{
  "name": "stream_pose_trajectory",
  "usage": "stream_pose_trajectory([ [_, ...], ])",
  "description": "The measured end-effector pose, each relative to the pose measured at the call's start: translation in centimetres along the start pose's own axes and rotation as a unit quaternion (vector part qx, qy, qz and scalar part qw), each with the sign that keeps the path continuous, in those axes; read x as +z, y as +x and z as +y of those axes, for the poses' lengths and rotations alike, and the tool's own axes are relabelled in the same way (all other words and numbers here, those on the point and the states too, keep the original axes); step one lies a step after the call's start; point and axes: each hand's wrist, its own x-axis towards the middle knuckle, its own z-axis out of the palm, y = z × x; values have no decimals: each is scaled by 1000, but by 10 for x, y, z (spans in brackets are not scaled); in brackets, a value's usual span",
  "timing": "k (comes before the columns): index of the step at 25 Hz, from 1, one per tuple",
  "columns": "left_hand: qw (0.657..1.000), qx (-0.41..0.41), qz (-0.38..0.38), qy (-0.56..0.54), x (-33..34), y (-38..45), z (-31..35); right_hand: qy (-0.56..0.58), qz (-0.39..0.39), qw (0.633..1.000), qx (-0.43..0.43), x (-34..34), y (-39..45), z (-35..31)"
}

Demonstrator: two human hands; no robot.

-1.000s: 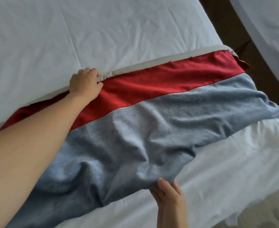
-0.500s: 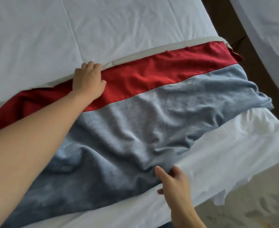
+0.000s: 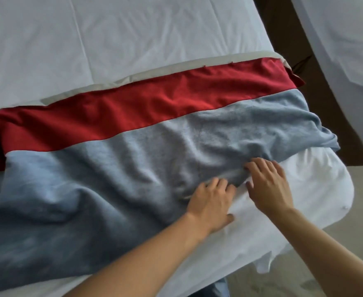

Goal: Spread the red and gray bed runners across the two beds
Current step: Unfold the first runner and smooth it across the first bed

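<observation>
The red and gray runner [image 3: 155, 133] already lies across the near bed [image 3: 133, 39] but wrinkled, both hands, left [image 3: 210, 202] and right [image 3: 268, 185], pressing its near edge with loose fingers, while the second bed [image 3: 347, 61] looks bare.

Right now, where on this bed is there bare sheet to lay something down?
The white sheet beyond the bed runner's red band is bare. A narrower bare strip borders the gray edge, toward the bed's rounded corner. It is crowded where the left hand and right hand work the gray edge.
</observation>
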Motion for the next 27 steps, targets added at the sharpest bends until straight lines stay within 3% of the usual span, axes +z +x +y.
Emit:
stream_pose_trajectory([
  [3,998,-41,13,49,16,12,-9,-31,46,996,-66,2,27,35],
  [6,990,-127,-8,-57,9,19,-19,-47,33,989,-135,6,51,55],
  [7,972,-167,-42,-162,-1,22,-25,-38,24,987,-153,4,56,62],
  [9,875,-236,-111,-407,-17,21,-38,15,-15,984,-178,-5,64,77],
  [10,833,-240,-151,-474,-22,21,-43,48,-46,979,-191,-11,66,86],
  [11,829,-232,-193,-472,-24,21,-47,65,-75,975,-200,-18,66,93],
  [13,882,-234,-223,-342,-20,21,-37,56,-102,971,-208,-26,57,108],
  [15,967,-192,-64,-153,-4,19,-10,59,-58,976,-201,-27,38,119],
  [16,985,-141,17,-95,5,16,9,56,-33,974,-216,-23,26,125],
  [17,993,-87,58,-48,10,15,29,44,-17,969,-243,-18,16,131],
  [19,997,-24,71,31,20,14,50,13,-1,964,-266,-5,8,144],
  [23,989,-128,55,44,32,38,17,-1,33,986,-161,12,36,153],
  [27,963,-238,48,-118,8,55,2,24,87,982,-166,16,65,150],
])
